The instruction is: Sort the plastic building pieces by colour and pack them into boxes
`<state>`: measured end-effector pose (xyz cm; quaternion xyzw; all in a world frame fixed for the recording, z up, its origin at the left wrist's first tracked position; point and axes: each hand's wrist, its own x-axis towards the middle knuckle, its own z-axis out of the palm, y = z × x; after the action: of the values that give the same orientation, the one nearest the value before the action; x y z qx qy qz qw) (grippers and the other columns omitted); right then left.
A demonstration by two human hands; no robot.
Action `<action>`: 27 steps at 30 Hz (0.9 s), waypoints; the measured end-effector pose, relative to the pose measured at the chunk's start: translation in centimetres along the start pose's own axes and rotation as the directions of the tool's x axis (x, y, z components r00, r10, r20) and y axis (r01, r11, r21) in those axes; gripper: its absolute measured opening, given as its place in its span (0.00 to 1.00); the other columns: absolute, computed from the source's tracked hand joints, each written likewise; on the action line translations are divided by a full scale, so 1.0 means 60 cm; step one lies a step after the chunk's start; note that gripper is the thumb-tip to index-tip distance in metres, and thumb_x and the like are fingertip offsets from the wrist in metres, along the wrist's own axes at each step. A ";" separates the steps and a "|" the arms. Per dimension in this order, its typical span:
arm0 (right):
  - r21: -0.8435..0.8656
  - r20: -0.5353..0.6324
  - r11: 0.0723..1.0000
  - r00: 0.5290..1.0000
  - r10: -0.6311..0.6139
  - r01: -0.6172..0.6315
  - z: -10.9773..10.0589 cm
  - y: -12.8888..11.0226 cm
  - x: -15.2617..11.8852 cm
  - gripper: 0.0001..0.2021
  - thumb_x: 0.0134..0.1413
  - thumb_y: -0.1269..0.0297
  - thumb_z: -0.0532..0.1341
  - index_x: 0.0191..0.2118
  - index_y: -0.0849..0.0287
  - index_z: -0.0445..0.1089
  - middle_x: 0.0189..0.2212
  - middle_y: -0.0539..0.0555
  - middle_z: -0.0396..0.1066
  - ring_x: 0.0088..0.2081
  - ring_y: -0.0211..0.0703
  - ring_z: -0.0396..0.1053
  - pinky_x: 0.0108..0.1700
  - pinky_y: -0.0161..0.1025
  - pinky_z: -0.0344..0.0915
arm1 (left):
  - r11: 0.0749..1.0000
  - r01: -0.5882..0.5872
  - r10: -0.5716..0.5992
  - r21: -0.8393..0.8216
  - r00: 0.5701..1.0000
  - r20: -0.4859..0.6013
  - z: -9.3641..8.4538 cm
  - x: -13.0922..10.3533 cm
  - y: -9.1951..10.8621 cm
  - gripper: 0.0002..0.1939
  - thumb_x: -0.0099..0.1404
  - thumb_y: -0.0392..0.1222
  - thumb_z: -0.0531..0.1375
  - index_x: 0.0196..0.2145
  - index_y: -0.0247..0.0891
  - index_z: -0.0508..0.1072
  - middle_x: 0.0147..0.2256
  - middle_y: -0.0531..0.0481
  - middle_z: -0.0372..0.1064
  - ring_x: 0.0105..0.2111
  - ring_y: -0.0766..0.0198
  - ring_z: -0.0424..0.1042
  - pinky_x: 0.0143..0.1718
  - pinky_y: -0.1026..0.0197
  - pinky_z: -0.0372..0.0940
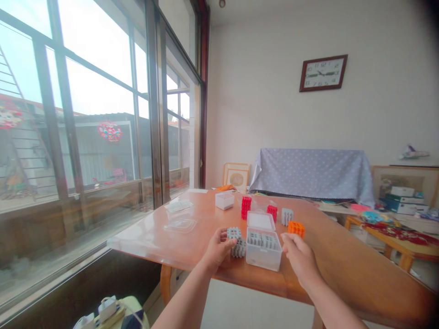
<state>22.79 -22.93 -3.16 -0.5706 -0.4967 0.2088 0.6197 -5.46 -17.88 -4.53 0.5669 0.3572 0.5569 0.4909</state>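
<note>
A light grey notched plastic piece [233, 233] is gripped between the thumb and fingers of my left hand [218, 249]. Just below it, a stack of grey notched pieces [239, 249] sits on the table. To the right stands a clear plastic box [263, 261], its lid [261, 221] tipped back, with rows of grey notched pieces [262, 240] inside. My right hand [301, 257] is at the box's right side, fingers curled together; whether they hold anything is hidden. Behind that hand is an orange block of notched pieces [296, 229].
Farther back on the wooden table [343, 274] are two red blocks [246, 208], a grey block [287, 216] and a white box [224, 200]. A clear lid [180, 225] and plastic bags [179, 205] lie left. Windows line the left side.
</note>
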 end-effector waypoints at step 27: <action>0.185 0.463 0.975 0.886 0.027 -0.126 0.122 -0.131 0.024 0.15 0.47 0.55 0.65 0.39 0.57 0.75 0.26 0.49 0.75 0.28 0.42 0.69 0.27 0.35 0.60 | 0.981 0.050 -0.003 -0.188 0.970 0.242 0.059 -0.013 0.106 0.32 0.54 0.47 0.71 0.55 0.40 0.72 0.39 0.47 0.76 0.42 0.54 0.75 0.48 0.54 0.65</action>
<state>14.73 -20.13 3.54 -0.4561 -0.5806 0.4129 0.5333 -2.99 -20.88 1.68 0.5751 0.2469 0.5095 0.5906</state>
